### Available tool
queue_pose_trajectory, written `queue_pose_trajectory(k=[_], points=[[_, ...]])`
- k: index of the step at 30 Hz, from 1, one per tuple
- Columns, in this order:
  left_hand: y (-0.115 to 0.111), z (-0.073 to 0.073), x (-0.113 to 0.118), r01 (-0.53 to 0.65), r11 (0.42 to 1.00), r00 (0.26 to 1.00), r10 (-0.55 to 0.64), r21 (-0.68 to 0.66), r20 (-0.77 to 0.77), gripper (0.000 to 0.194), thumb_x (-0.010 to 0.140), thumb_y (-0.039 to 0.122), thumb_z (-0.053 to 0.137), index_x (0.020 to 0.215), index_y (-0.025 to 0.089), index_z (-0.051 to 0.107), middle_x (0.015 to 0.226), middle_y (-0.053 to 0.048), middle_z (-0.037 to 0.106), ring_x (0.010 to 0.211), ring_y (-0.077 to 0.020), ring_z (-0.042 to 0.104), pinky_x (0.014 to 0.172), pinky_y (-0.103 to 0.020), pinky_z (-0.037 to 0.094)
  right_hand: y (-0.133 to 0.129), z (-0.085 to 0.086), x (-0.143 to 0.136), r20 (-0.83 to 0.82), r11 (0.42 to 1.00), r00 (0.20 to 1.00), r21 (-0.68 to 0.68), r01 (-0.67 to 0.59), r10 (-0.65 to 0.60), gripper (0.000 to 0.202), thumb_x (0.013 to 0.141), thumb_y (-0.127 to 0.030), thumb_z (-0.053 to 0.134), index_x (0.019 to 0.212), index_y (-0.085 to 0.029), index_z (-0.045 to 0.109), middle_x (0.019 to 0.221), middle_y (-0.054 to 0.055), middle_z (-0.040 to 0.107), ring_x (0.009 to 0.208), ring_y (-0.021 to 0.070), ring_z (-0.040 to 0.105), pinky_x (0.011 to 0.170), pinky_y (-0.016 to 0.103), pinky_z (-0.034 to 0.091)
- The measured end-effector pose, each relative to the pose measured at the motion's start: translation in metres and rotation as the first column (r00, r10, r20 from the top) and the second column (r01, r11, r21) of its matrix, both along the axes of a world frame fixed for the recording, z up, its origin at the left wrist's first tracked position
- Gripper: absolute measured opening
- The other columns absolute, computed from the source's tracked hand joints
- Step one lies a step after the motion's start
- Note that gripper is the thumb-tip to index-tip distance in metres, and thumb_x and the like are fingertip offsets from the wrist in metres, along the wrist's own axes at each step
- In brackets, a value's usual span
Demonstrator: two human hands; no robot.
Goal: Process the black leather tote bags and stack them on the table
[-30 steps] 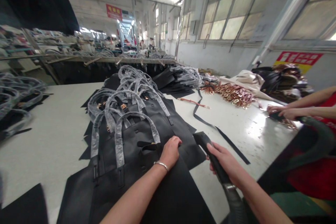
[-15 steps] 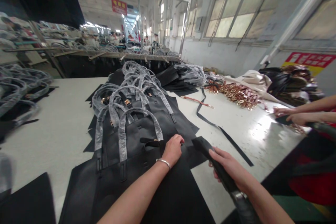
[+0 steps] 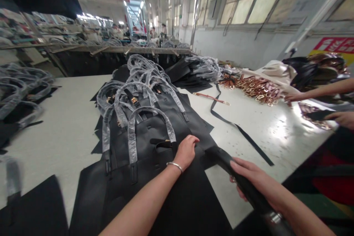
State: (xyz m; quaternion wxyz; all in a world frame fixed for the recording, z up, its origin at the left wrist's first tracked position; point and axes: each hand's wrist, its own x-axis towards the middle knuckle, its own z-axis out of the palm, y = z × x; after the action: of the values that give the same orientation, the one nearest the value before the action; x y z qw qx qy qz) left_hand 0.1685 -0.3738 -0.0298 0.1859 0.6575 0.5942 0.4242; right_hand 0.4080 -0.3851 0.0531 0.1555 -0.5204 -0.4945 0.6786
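Observation:
My left hand (image 3: 187, 152), wearing a bangle, has its fingers curled down onto a black leather-like bag panel (image 3: 166, 195); the fingertips are partly hidden. Beside it, a plastic-wrapped handle (image 3: 132, 136) is fixed to the panel, with a small black strap (image 3: 160, 142) inside its arch. My right hand (image 3: 253, 177) is wrapped around a long black tube-shaped tool (image 3: 260, 201) with a shiny metal band low on it. The tool's flat front end points at the panel's right edge, close to my left hand; I cannot tell whether it touches.
More panels with wrapped handles (image 3: 146, 68) overlap further up the table (image 3: 69, 118). At right lie a loose black strip (image 3: 249, 140), a brown strap (image 3: 211, 97) and a heap of brown straps with metal rings (image 3: 257, 88). A co-worker's hands (image 3: 294, 97) reach in at the right.
The tool's front end has come down to the panel's edge, and my right hand appears further right. My left hand keeps its place on the panel. The co-worker's hands have moved apart.

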Motion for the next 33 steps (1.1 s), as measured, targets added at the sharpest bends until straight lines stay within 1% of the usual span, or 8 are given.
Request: queue_pose_trajectory(k=[3,7,13,20,22,25,29,33], points=[[0.001,-0.002,0.0,-0.004,1.0,0.999,0.004,-0.001,0.049,0.029,0.084,0.001,0.041,0.093,0.019,0.061,0.095,-0.002,0.061,0.086,-0.0139,0.058,0.08,-0.025,0.046,0.002,-0.004,-0.013,0.003,0.995,0.997,-0.066,-0.081,0.081,0.038,0.089,-0.047,0.057,0.117,-0.023,0.049,0.069,0.0,0.062,0.039,0.013,0.057,0.033,0.019,0.043],[0.002,-0.003,0.0,-0.015,1.0,0.999,0.015,-0.003,0.049,0.028,0.084,0.001,0.042,0.092,0.019,0.062,0.094,-0.002,0.061,0.086,-0.0141,0.058,0.08,-0.026,0.046,0.013,-0.007,-0.034,-0.01,0.999,1.0,-0.035,-0.021,0.021,0.028,0.092,-0.044,0.052,0.107,-0.02,0.051,0.067,0.0,0.06,0.039,0.0123,0.056,0.033,0.019,0.043],[0.003,-0.006,0.001,-0.04,0.999,0.998,0.04,0.0,0.048,0.027,0.084,0.001,0.043,0.092,0.019,0.061,0.094,-0.002,0.061,0.085,-0.0139,0.058,0.079,-0.026,0.046,0.006,-0.01,-0.028,-0.009,0.998,0.999,-0.055,-0.031,0.03,0.032,0.089,-0.045,0.056,0.111,-0.022,0.05,0.066,0.0,0.062,0.038,0.013,0.056,0.033,0.019,0.042],[-0.005,0.012,0.0,-0.039,0.994,0.995,0.029,0.103,0.1,0.027,0.087,0.003,0.04,0.092,0.018,0.061,0.1,-0.006,0.061,0.095,-0.0164,0.058,0.086,-0.03,0.048,0.01,-0.007,-0.028,-0.036,0.969,0.981,0.15,0.195,-0.191,0.027,0.087,-0.042,0.058,0.105,-0.022,0.055,0.067,-0.001,0.06,0.04,0.013,0.055,0.034,0.021,0.044],[-0.024,0.025,-0.007,-0.044,0.984,0.994,0.025,0.174,0.106,0.026,0.089,0.006,0.038,0.093,0.019,0.06,0.106,-0.007,0.061,0.1,-0.0168,0.057,0.089,-0.031,0.047,0.005,-0.003,-0.017,-0.037,0.974,0.984,0.136,0.18,-0.177,0.032,0.087,-0.043,0.059,0.111,-0.023,0.054,0.068,-0.001,0.06,0.041,0.0139,0.057,0.036,0.022,0.045],[-0.072,0.035,-0.021,-0.076,0.991,0.995,0.082,0.109,-0.056,0.022,0.09,0.011,0.042,0.095,0.021,0.061,0.106,-0.006,0.062,0.102,-0.018,0.057,0.093,-0.034,0.047,-0.012,0.0,0.002,-0.018,0.983,0.989,0.108,0.146,-0.145,0.046,0.086,-0.045,0.06,0.126,-0.025,0.047,0.069,0.0,0.062,0.043,0.0147,0.058,0.037,0.022,0.046],[-0.144,0.015,-0.033,-0.182,0.983,0.873,0.162,0.001,-0.46,0.039,0.083,0.019,0.055,0.122,0.023,0.055,0.136,-0.008,0.05,0.128,-0.0277,0.043,0.107,-0.049,0.036,-0.033,-0.007,0.01,-0.002,0.995,0.996,0.041,0.087,-0.087,0.052,0.086,-0.045,0.06,0.131,-0.025,0.043,0.072,0.001,0.064,0.043,0.0138,0.059,0.037,0.02,0.044],[-0.18,-0.009,-0.028,-0.106,0.994,0.728,0.081,0.005,-0.68,0.064,0.083,0.021,0.053,0.144,0.025,0.032,0.152,-0.009,0.029,0.137,-0.0295,0.032,0.107,-0.053,0.035,-0.025,-0.014,-0.006,-0.035,0.999,0.999,-0.026,0.034,-0.035,0.043,0.089,-0.044,0.055,0.125,-0.022,0.045,0.069,0.0,0.062,0.039,0.0129,0.057,0.033,0.019,0.042]])
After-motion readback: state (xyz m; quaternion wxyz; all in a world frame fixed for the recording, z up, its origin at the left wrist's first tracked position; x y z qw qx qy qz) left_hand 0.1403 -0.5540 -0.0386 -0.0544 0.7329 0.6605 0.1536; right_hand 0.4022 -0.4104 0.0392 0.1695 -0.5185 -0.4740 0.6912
